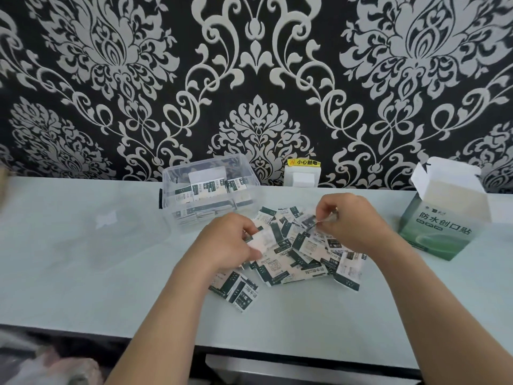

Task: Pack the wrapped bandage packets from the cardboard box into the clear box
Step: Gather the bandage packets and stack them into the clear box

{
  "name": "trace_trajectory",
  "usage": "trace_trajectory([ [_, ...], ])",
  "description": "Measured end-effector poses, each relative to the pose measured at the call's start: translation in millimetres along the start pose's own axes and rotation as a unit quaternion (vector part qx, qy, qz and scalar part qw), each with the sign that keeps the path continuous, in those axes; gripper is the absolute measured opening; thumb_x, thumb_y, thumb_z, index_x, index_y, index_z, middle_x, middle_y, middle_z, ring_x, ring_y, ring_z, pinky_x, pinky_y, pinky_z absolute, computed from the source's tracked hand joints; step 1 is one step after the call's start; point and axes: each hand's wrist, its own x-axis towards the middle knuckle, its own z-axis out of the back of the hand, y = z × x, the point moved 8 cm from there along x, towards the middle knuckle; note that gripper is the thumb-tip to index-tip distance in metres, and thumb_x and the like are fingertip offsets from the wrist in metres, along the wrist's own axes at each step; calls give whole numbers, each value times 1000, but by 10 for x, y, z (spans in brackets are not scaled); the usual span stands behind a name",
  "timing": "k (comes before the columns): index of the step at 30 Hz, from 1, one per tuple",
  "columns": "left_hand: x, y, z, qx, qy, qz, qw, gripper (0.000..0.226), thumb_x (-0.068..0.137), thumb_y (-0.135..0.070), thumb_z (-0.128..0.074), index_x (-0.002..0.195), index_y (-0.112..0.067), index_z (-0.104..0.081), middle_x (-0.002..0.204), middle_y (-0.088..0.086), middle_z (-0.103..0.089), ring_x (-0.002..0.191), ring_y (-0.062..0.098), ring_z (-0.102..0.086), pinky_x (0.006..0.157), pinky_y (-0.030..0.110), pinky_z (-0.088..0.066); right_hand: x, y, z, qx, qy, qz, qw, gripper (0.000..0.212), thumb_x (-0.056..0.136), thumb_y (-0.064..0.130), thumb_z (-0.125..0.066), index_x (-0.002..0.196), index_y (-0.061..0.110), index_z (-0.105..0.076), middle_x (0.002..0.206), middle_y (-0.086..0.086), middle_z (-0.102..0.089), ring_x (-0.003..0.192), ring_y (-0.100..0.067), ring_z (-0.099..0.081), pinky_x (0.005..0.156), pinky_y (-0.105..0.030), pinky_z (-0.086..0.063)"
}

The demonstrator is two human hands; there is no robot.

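Note:
A loose pile of wrapped bandage packets [299, 259], white with dark green print, lies on the pale table in front of me. My left hand [224, 240] rests on the pile's left side and pinches a white packet [261, 241]. My right hand [352, 220] is over the pile's upper right and pinches the edge of another packet [316, 222]. The clear box [211, 190] stands behind the pile, lidless, with several packets stacked inside. The green and white cardboard box [441, 218] stands at the right with its top flaps open.
A clear lid [91, 232] lies flat on the table to the left. A white wall socket with a yellow label [302, 173] sits at the table's back edge. The patterned wall rises right behind. The table's front edge [249, 348] is near my forearms.

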Motion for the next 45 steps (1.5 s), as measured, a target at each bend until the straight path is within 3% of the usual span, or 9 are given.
trace_trajectory([
  [7,-59,111,175,-183,-19,-21,983,14,87,-18,-71,100,-22,-74,92,-9,-75,88,13,-68,92,38,-51,-49,74,173,163,-56,14,985,19,82,15,-76,73,24,-61,75,9,-64,46,2,-45,44,-9,-35],
  [10,-87,-26,100,-265,-3,-39,964,11,93,-20,-63,97,-20,-74,92,-6,-76,85,10,-68,88,35,-49,-88,62,180,294,-51,-14,954,13,80,13,-78,81,13,-65,66,2,-66,47,4,-50,58,-16,-45],
  [24,-65,-543,-142,-416,-61,-95,903,16,104,-26,-41,119,-22,-43,79,-1,-65,49,11,-55,52,29,-47,-120,341,-190,682,48,-53,728,18,87,14,-65,96,-2,-65,78,-12,-61,60,-12,-53,54,-20,-52],
  [27,-38,-651,-229,-366,-26,-124,922,21,103,-30,-41,124,-29,-39,74,0,-59,48,7,-48,50,26,-43,-190,465,-212,623,97,-24,776,32,92,24,-60,108,-3,-65,83,-21,-65,64,-32,-61,53,-38,-55],
  [30,27,-729,-282,-273,-16,-142,951,31,104,-30,-39,134,-32,-36,78,-6,-60,56,4,-52,60,26,-43,-173,247,-87,556,3,-84,827,20,98,21,-54,100,6,-67,88,-18,-71,73,-32,-68,70,-47,-59],
  [35,314,-857,-61,0,-192,-146,971,28,99,-22,-48,125,-23,-57,105,-4,-66,91,14,-60,78,30,-49,-142,-268,147,476,-117,-181,853,27,100,33,-49,85,11,-56,95,-22,-71,84,-36,-66,91,-60,-50],
  [38,629,-945,-275,160,-159,-109,968,35,98,-41,-46,120,-16,-58,115,6,-64,107,28,-56,79,37,-45,-129,-401,154,450,-114,-197,864,20,96,30,-48,100,14,-58,105,-27,-68,100,-49,-64,83,-67,-50],
  [42,880,-958,-444,269,-96,-37,958,52,91,-60,-48,122,-19,-52,115,8,-61,110,31,-51,69,34,-38,-106,-444,219,399,-111,-177,893,14,99,16,-44,100,12,-58,92,-26,-68,70,-28,-58,62,-40,-51],
  [45,962,-1041,-410,225,-104,-43,968,37,85,-46,-66,112,-21,-61,104,1,-65,98,25,-58,69,32,-43,-83,-521,255,340,-116,-174,917,16,99,13,-43,102,11,-58,91,-13,-69,59,-19,-47,50,-27,-39],
])
